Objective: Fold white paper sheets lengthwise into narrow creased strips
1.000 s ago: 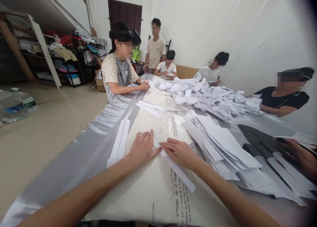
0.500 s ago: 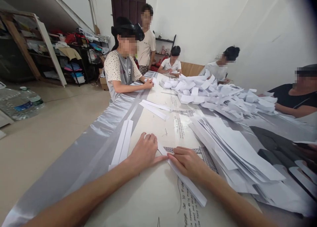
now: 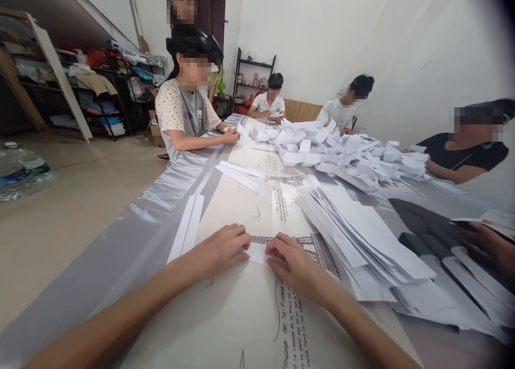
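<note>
Turned crosswise since the earlier frame, the paper strip (image 3: pixel 257 254) is pinched by nearly closed left hand (image 3: pixel 223 249) and right hand (image 3: pixel 296 260), apparently for steadiness.

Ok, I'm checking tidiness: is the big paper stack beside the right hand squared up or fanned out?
Fanned out: the paper stack shows several edges staggered side by side, not flush.

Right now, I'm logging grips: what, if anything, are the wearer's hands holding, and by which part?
A white paper strip: the left hand and right hand grip it on either side of the stretch showing between them; its ends are hidden.
</note>
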The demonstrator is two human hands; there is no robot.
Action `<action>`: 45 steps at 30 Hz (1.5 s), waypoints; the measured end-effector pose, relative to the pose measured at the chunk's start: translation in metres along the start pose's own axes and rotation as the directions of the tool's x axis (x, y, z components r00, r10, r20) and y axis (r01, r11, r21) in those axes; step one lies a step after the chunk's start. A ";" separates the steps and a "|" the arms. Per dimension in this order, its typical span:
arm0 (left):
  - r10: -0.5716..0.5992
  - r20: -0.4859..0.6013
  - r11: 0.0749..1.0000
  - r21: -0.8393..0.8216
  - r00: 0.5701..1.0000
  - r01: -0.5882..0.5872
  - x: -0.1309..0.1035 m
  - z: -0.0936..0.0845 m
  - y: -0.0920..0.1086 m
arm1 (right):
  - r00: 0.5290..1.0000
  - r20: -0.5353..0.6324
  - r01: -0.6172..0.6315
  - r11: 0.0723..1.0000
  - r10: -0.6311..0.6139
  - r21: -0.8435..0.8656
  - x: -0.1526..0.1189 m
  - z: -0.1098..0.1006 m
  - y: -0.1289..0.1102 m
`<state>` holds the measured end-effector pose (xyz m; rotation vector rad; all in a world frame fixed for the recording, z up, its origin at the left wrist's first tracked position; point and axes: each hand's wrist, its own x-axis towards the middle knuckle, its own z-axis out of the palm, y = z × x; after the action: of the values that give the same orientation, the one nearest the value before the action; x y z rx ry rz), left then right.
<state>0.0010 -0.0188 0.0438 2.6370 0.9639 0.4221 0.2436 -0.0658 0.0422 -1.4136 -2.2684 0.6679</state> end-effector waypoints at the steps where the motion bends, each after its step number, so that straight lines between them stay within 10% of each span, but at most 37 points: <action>1: -0.033 0.027 0.998 -0.046 0.999 0.035 0.000 -0.002 0.002 | 1.000 0.011 -0.015 1.000 0.014 0.023 0.000 -0.001 -0.001; 31: 0.183 -0.088 0.979 -0.072 0.979 -0.189 -0.002 0.006 0.006 | 1.000 -0.024 0.011 0.999 -0.010 0.043 -0.001 -0.002 -0.003; 38: 0.168 -0.042 0.982 -0.078 0.985 -0.171 0.001 0.003 -0.001 | 0.937 -0.036 0.337 0.924 -0.349 -0.178 0.000 0.000 0.002; 45: 0.242 -0.091 0.970 0.006 0.966 -0.242 0.001 0.003 0.001 | 0.907 -0.060 0.386 0.878 -0.418 -0.285 0.001 0.003 0.000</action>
<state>0.0034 -0.0193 0.0420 2.7621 0.6645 0.6046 0.2419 -0.0652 0.0396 -0.9956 -2.5124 0.1423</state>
